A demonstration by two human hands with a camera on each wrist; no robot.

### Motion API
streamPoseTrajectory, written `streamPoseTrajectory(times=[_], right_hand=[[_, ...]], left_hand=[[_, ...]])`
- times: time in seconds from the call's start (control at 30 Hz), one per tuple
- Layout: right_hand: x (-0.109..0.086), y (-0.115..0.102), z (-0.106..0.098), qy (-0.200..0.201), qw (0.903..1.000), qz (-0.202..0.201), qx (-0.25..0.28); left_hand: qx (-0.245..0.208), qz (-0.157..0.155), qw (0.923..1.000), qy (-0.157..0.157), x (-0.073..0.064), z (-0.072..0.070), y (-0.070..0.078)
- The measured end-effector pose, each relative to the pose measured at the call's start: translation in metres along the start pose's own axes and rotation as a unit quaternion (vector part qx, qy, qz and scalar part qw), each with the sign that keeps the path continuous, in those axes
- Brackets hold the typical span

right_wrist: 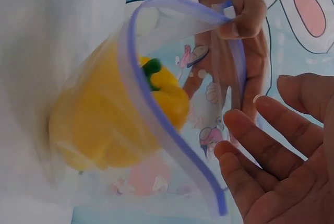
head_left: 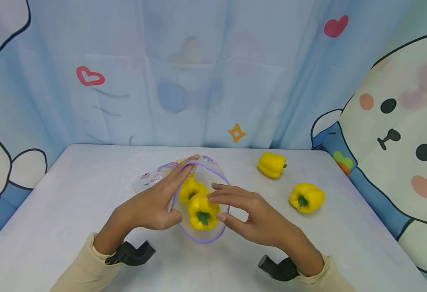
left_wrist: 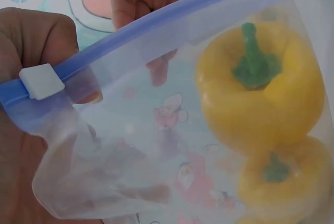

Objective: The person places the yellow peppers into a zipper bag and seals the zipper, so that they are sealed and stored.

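A clear zip bag (head_left: 202, 241) with a purple rim and printed figures stands on the table, its mouth gaping. Two yellow bell peppers show in it: the front pepper (head_left: 203, 211) and another pepper (head_left: 189, 190) behind. My left hand (head_left: 158, 198) holds the bag's rim at the left, thumb on one side and fingers on the other; a white slider (left_wrist: 42, 81) is beside that thumb in the left wrist view. My right hand (head_left: 251, 211) is at the bag's right side, fingers loosely extended, holding nothing; whether a fingertip touches the rim is unclear.
Two more yellow bell peppers lie to the right on the white table (head_left: 71, 182): a far pepper (head_left: 272, 165) and a nearer pepper (head_left: 306, 198). A blue printed curtain (head_left: 206, 81) hangs behind the table.
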State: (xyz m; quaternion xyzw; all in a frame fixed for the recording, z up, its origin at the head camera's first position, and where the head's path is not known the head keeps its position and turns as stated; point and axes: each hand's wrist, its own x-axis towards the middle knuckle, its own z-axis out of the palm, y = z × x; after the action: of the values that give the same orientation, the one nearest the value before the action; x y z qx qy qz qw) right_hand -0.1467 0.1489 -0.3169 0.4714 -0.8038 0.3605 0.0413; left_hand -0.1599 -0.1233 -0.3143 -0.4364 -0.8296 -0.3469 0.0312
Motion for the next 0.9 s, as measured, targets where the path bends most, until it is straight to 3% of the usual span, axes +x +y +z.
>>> streamPoseTrajectory(times=[0.23, 0.43, 0.7, 0.9], right_hand=[[-0.002, -0.003, 0.0, 0.012, 0.9997, -0.001, 0.02], [-0.002, 0.002, -0.003, 0.067, 0.9962, -0.04, 0.038], [-0.006, 0.011, -0.013, 0.132, 0.989, -0.057, 0.033], [-0.015, 0.031, -0.024, 0.154, 0.9865, -0.019, 0.052]], left_hand=[[0.003, -0.015, 0.9997, -0.018, 0.0, 0.0, 0.002], [0.003, -0.021, 0.9994, -0.027, -0.001, 0.001, 0.001], [-0.002, -0.025, 0.999, -0.038, 0.001, 0.004, 0.002], [0.007, -0.01, 0.9992, -0.039, 0.0, 0.004, 0.001]])
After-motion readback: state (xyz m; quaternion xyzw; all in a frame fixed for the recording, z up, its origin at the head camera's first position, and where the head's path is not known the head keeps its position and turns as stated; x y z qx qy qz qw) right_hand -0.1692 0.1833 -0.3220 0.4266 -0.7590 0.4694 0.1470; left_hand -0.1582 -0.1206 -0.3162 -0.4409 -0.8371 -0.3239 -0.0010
